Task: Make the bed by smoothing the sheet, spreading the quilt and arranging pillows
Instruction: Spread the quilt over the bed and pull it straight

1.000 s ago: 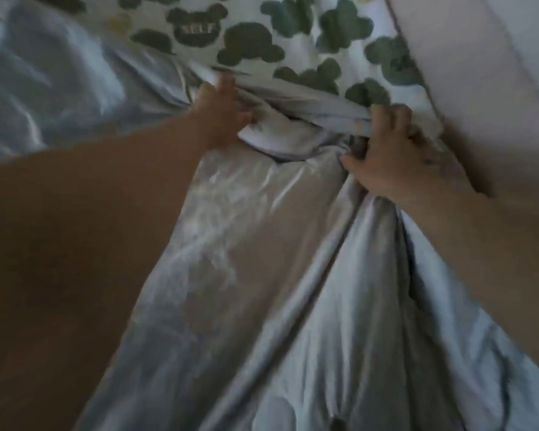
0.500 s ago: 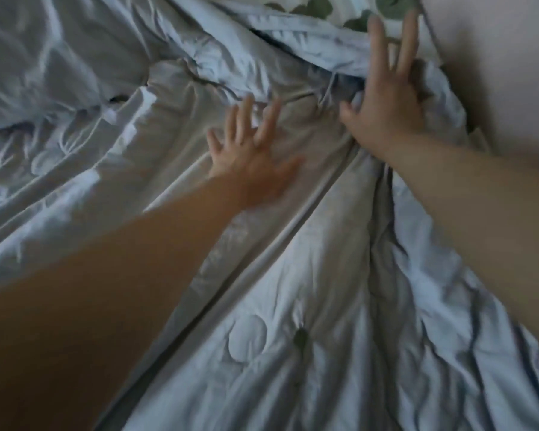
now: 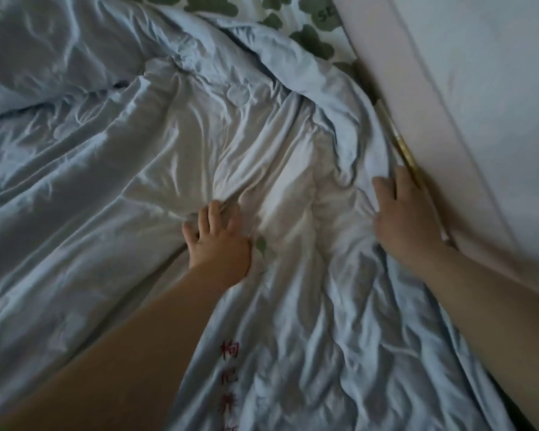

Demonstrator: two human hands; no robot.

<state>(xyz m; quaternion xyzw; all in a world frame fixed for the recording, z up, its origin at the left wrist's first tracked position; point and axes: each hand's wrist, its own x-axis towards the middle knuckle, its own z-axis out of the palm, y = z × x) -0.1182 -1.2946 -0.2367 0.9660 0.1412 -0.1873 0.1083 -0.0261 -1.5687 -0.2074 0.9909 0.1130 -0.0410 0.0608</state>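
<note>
Two grips on one quilt. Quilt [image 3: 293, 337]: pale blue, heavily creased, spread over most of the bed, its far end bunched short of the bed's top edge, where green-patterned white fabric [image 3: 293, 23] shows. Left grip [image 3: 218, 241]: mid-bed, fingers curled into a gathered fold of the quilt, holding it. Right grip [image 3: 402, 219]: at the bed's right edge, fingers straight, flat on the quilt's margin, holding nothing, just beside a gold trim strip [image 3: 405, 147] and a padded pale panel [image 3: 448, 119]. Red embroidered characters [image 3: 229, 377]: on the quilt, nearer side of the bed.
</note>
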